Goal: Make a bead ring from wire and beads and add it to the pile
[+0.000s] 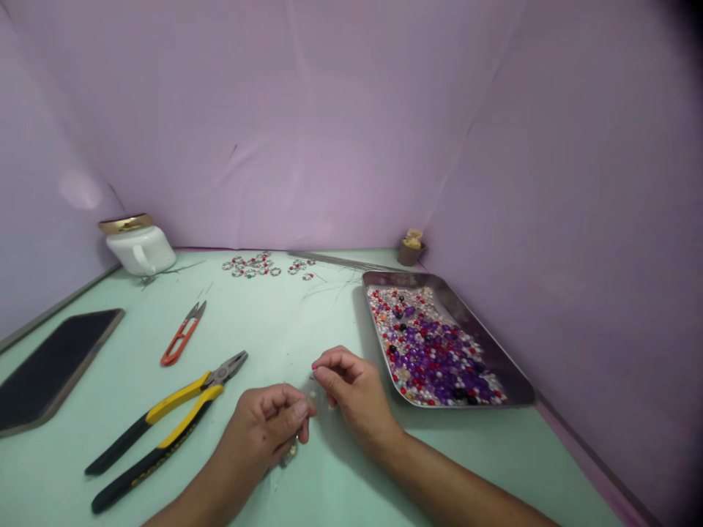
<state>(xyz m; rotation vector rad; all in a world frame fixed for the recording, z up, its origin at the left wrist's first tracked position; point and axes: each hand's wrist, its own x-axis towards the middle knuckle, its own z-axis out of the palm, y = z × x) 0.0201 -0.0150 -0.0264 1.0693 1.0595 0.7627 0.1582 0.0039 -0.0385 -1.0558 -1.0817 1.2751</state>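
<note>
My left hand [269, 428] rests on the pale green table [307, 329], fingers curled in a pinch around a short strand of small pearly beads [290, 455] that hangs below the fingers. My right hand [351, 388] sits just right of it, thumb and forefinger pinched together close to the left fingertips, holding something tiny, perhaps a bead or thin wire, that I cannot make out. Both hands meet near the table's front middle.
Yellow-handled pliers [165, 417] lie left of my hands. Orange thread snips [182, 335] lie beyond them. A metal tray [510, 377] of purple, red and pearl beads stands at right. Finished bead rings [251, 266], thin wires [340, 261], a white jar [140, 245], a small cup [411, 249] and a dark tablet [52, 366] also lie about.
</note>
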